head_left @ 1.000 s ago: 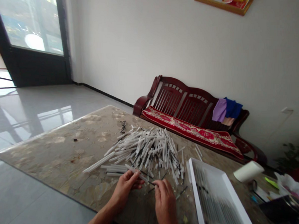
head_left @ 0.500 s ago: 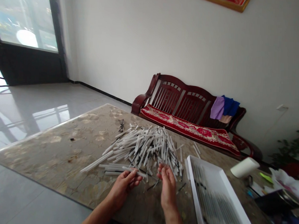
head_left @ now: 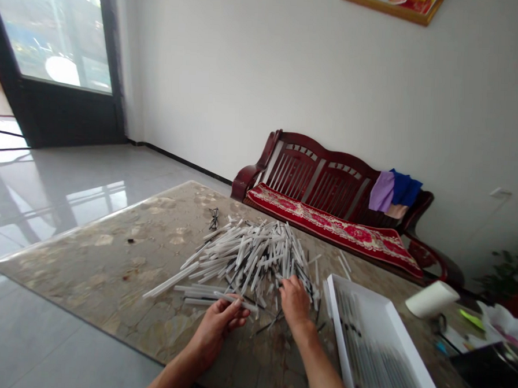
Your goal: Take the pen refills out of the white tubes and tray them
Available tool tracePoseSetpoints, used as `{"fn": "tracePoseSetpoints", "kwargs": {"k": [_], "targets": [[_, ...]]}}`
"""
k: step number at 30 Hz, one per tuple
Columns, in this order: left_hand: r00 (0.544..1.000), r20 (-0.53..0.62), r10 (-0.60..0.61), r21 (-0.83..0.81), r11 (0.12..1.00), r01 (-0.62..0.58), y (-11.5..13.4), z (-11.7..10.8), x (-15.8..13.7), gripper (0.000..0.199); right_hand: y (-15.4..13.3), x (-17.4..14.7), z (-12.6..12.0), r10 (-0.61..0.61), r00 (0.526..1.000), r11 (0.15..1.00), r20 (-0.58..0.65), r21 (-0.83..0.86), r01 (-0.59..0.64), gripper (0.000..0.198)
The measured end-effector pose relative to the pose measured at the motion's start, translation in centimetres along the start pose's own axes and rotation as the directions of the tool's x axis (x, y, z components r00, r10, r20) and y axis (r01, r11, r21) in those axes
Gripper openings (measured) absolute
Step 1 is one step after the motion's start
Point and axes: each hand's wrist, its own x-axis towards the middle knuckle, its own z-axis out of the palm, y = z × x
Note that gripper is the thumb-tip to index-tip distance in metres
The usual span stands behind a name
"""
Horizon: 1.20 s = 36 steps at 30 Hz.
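Note:
My left hand pinches a thin whitish plastic tube between thumb and fingers, near the front of the heap. Beyond it, a loose pile of similar white tubes with dark thin pieces among them covers the middle of the table. My right hand reaches into the pile's near right side with its fingers closed together. Whatever lies between those fingertips is hidden. To the right, a shallow white box holds many thin tubes laid side by side, dark at some ends.
Eyeglasses lie behind the pile on the left. A white roll, a dark cylindrical container and a crumpled plastic bag crowd the right side. A red wooden bench stands beyond the table.
My right hand has moved forward to the pile and turned palm down, fingers closing there. My left hand keeps its tube in nearly the same place. The view has shifted slightly.

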Motion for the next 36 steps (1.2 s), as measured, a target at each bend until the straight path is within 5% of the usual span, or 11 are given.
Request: {"fn": "tracePoseSetpoints", "kwargs": {"k": [5, 10, 15, 22, 30, 36], "targets": [[1.0, 0.007, 0.02, 0.005, 1.0, -0.02, 0.0, 0.1, 0.0, 0.04, 0.2, 0.3, -0.3, 0.025, 1.0, 0.995, -0.018, 0.095, -0.023, 0.01], [1.0, 0.005, 0.015, -0.061, 0.998, -0.015, 0.0, 0.2, -0.1, 0.042, -0.6, -2.1, -0.3, 0.074, 0.997, 0.957, 0.012, 0.28, -0.075, 0.023], [1.0, 0.011, 0.015, -0.106, 0.994, -0.014, 0.1, 0.2, -0.1, 0.043, -3.0, -5.9, 0.3, 0.151, 0.963, 0.717, 0.222, 0.646, -0.262, 0.018], [1.0, 0.002, 0.018, -0.11, 0.994, -0.018, 0.0, 0.0, 0.1, 0.046, -4.1, -7.3, 0.7, 0.091, 0.98, 0.821, 0.175, 0.544, -0.174, 0.023], [1.0, 0.007, 0.018, -0.111, 0.994, -0.017, -0.2, 0.1, 0.2, 0.046, -4.1, -7.2, 0.6, 0.167, 0.965, 0.772, 0.201, 0.583, -0.255, 0.02], [1.0, -0.005, 0.021, -0.098, 0.995, -0.021, 0.1, 0.3, 0.0, 0.047, -4.9, -7.3, 0.6, 0.202, 0.974, 0.706, 0.101, 0.674, -0.217, 0.022]]}}
